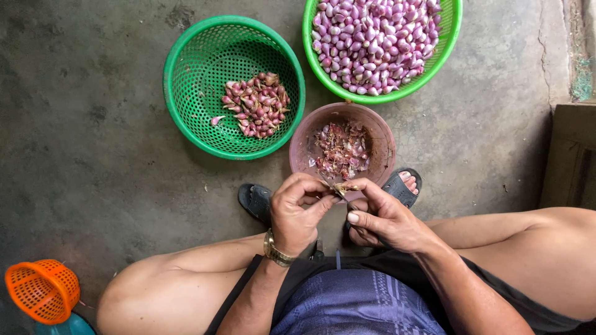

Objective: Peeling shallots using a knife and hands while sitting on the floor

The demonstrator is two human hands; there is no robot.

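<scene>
A person is seen from above, seated low over a grey concrete floor (93, 124), bare knees spread to either side. The left hand (297, 214) and the right hand (385, 218) are held close together just above the near rim of a brown plastic bowl (303, 146). A small shallot (341, 188) is pinched between the fingertips of both hands; the left fingers are curled around it and the right thumb and forefinger are closed on its other end. Whether a blade is held cannot be told. A gold wristwatch (275, 253) is worn on the left wrist.

Reddish peelings (343, 149) are heaped inside the brown bowl. Touching its far rim, a green basket (448, 37) at the top edge of the floor is filled with pale purple peeled shallots (372, 40). Just left of the bowl, a second green basket (198, 74) is seen with a small pile of unpeeled shallots (256, 103) in it. Black sandals (255, 200) are worn on the feet, either side of the bowl. A small orange basket (42, 290) lies in the near left corner, well apart.
</scene>
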